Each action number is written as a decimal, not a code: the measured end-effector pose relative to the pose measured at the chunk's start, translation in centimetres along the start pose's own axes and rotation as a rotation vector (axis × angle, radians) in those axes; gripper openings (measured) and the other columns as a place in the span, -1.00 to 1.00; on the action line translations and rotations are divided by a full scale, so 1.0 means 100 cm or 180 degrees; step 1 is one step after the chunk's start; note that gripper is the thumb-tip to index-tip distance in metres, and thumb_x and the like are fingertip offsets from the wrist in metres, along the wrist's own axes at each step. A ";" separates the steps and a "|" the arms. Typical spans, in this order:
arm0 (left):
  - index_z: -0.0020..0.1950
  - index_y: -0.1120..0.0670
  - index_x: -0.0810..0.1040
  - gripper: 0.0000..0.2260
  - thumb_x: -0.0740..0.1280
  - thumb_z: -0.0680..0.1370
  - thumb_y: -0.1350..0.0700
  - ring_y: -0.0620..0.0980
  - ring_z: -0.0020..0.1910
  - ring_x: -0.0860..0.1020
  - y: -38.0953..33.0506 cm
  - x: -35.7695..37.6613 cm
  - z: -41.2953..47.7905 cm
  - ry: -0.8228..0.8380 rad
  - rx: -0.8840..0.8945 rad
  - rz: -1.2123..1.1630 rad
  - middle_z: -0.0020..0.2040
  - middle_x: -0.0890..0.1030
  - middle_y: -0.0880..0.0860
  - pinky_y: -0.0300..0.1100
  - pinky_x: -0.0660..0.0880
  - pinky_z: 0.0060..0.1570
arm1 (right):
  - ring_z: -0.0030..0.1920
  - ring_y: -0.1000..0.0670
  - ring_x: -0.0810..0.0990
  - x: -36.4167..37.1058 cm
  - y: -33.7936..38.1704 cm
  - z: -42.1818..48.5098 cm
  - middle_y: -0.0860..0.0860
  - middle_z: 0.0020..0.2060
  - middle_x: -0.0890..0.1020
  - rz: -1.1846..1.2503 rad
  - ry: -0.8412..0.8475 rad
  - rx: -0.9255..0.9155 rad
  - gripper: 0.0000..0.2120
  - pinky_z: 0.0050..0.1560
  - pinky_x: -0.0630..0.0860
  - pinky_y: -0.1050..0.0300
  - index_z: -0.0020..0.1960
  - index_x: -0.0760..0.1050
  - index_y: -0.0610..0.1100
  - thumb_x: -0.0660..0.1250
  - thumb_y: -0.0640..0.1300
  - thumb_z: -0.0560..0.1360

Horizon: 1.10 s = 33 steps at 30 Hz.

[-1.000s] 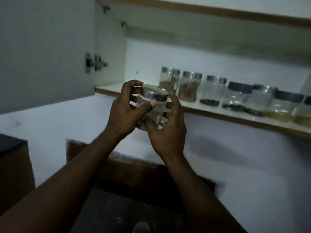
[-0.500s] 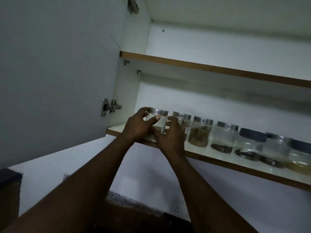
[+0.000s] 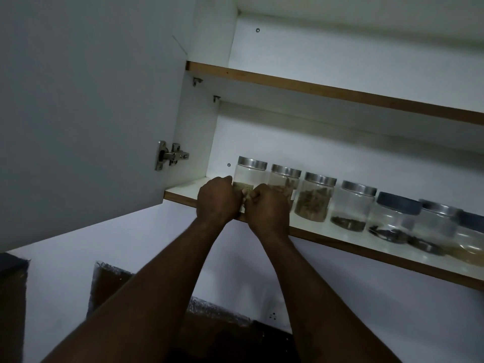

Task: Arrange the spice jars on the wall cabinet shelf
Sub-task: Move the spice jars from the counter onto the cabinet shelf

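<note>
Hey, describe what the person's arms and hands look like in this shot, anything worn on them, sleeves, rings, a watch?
Both forearms are bare right down to the bottom of the frame, so no sleeve shows. The left hand and the right hand wear no gloves. No watch, bracelet or band shows at either wrist, and no ring can be made out, though the fingers are mostly curled away and the light is dim.
</note>
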State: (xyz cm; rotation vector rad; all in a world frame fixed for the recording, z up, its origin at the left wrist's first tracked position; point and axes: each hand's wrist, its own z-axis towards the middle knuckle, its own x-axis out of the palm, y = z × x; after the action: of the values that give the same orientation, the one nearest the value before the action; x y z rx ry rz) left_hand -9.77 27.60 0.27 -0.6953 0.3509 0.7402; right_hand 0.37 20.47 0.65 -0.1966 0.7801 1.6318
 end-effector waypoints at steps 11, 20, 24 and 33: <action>0.19 -0.07 0.56 -0.74 0.34 0.52 0.14 -0.06 0.03 0.52 0.045 0.032 -0.174 -0.0408 0.0193 -0.1336 0.05 0.59 -0.13 -0.21 0.47 0.02 | -0.15 0.15 0.67 0.013 -0.066 -0.148 0.17 -0.17 0.67 0.1507 -0.0247 0.0131 -0.92 -0.17 0.58 0.30 -0.08 0.58 0.03 0.43 -0.14 0.52; 0.52 0.09 0.38 -0.38 0.47 0.50 -0.01 0.24 0.34 0.49 0.142 0.127 -0.421 0.3118 -0.0740 -0.0417 0.39 0.48 0.18 -0.03 0.45 0.25 | 0.27 -0.06 0.58 0.080 -0.184 -0.403 -0.01 0.25 0.61 0.0261 0.2526 0.1854 -0.50 0.30 0.50 0.01 0.35 0.49 -0.02 0.49 0.03 0.46; 0.60 0.13 0.24 -0.22 0.50 0.47 -0.01 0.25 0.44 0.40 0.142 0.154 -0.456 0.3486 -0.0690 -0.0384 0.48 0.40 0.19 -0.03 0.41 0.30 | 0.31 -0.13 0.56 0.099 -0.194 -0.435 -0.08 0.33 0.56 0.0310 0.2714 0.2107 -0.41 0.27 0.45 0.08 0.42 0.42 -0.01 0.48 0.08 0.44; 0.62 0.02 0.16 -0.20 0.51 0.49 0.00 0.19 0.29 0.57 0.156 0.185 -0.504 0.3096 -0.1033 -0.0638 0.45 0.47 0.17 -0.01 0.51 0.17 | 0.35 -0.07 0.55 0.129 -0.197 -0.488 -0.01 0.41 0.53 0.0364 0.2725 0.2180 -0.32 0.34 0.52 -0.10 0.55 0.22 0.11 0.44 -0.05 0.52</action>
State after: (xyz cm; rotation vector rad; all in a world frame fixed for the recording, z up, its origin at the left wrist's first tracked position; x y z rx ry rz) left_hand -10.79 10.42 -52.98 -1.3633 1.0397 0.2167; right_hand 1.26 2.76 -50.50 -0.3647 1.9786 1.2586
